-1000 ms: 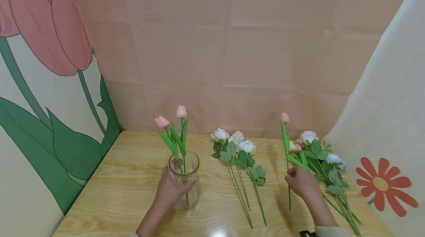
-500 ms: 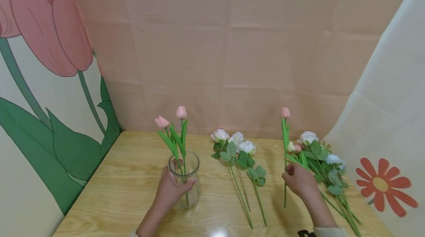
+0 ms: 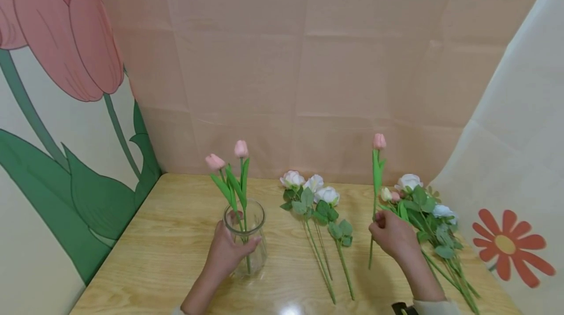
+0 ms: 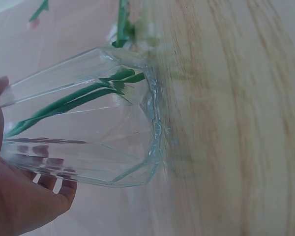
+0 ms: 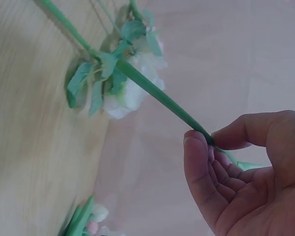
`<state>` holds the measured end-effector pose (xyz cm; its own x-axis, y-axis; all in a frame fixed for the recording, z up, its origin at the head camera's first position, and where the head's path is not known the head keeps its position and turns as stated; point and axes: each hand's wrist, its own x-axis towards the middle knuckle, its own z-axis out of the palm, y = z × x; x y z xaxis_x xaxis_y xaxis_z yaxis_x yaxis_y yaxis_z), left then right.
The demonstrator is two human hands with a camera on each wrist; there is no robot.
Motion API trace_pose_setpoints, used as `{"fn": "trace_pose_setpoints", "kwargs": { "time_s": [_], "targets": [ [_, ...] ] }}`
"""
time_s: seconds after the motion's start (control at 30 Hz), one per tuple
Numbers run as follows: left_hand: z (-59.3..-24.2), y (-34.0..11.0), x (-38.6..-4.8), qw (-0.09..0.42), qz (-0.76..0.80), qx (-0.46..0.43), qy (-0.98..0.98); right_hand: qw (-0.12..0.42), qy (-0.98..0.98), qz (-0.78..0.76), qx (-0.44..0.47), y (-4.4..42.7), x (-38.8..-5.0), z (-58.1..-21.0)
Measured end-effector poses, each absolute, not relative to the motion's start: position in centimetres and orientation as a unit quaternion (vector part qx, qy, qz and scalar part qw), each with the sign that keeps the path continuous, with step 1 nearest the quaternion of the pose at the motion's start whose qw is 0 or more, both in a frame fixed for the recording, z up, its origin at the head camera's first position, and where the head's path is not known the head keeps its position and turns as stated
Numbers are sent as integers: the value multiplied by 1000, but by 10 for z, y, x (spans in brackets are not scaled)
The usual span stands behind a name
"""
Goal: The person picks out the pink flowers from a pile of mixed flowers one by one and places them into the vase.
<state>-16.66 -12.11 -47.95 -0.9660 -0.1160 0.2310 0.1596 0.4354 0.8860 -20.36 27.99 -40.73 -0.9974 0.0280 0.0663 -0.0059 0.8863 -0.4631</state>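
A clear glass vase stands on the table with two pink tulips leaning in it. My left hand grips the vase from its left side below the rim; in the left wrist view the fingers wrap behind the faceted glass, and green stems show through it. Between thumb and fingertips my right hand pinches the stem of another pink tulip. That tulip is nearly upright above the table. In the right wrist view its green stem runs out past the pinching fingers.
Several pale roses with leafy stems lie mid-table, between the vase and my right hand. A heap of more flowers lies at the right edge. Behind the wooden table hangs a pinkish-brown sheet.
My right hand has risen slightly and drifted left with the tulip, away from the heap of flowers. My left hand and the vase have stayed in place.
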Motion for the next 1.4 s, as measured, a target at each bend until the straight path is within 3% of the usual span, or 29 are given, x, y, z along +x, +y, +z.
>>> {"fn": "trace_pose_setpoints", "kwargs": {
  "time_s": [1.4],
  "targets": [
    [-479,-122,-166,123,-526,-19,-841,87,-954,282,45,216,-191,-368]
  ]
}}
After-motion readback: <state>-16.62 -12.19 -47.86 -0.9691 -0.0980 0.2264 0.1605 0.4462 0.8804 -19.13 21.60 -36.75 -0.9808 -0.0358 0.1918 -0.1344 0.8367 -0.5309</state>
